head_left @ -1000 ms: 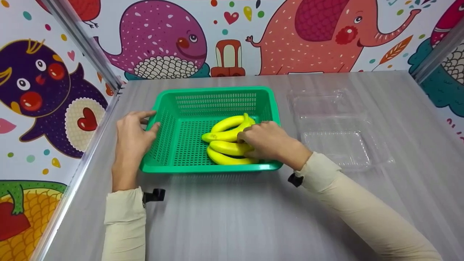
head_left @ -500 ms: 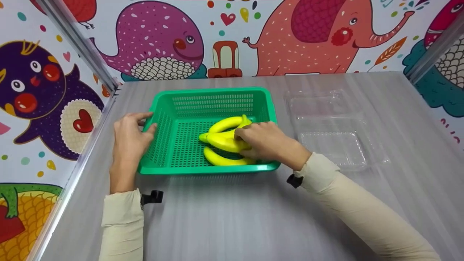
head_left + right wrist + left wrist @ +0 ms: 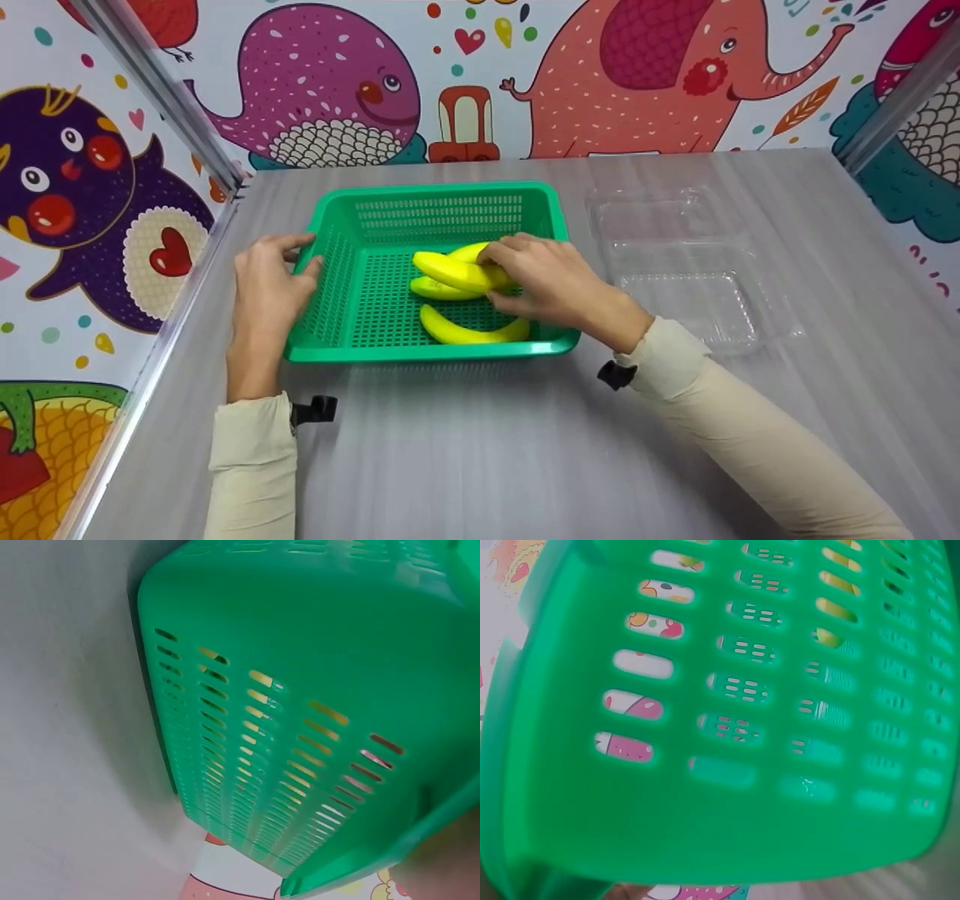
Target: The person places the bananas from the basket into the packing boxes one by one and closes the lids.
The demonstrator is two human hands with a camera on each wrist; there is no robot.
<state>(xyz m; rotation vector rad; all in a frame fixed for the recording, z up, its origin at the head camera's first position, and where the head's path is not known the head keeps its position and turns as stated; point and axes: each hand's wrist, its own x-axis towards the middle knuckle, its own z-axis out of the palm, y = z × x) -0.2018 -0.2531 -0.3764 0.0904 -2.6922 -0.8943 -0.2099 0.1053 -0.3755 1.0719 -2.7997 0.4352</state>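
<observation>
A green plastic basket (image 3: 431,352) with slotted walls sits on the table. My left hand (image 3: 268,285) holds its left rim, thumb and fingertips at the edge. Inside the basket my right hand (image 3: 561,285) grips a yellow banana (image 3: 448,271) by its right end, raised over two others. Of those, one banana (image 3: 435,289) shows below it and another banana (image 3: 471,252) behind it, both partly covered. A further banana (image 3: 469,334) lies near the front wall. The left wrist view shows the basket's wall (image 3: 667,825) close up; yellow shows through the slots in the right wrist view.
To the right of the basket lies a clear plastic clamshell box (image 3: 686,292), its two halves spread open. Walls printed with cartoon animals stand behind and at both sides of the grey table (image 3: 450,450), with metal posts (image 3: 169,90) at the corners.
The right hand has lifted one banana away from the front one and moved it back over the rear two. The left hand keeps its place on the rim.
</observation>
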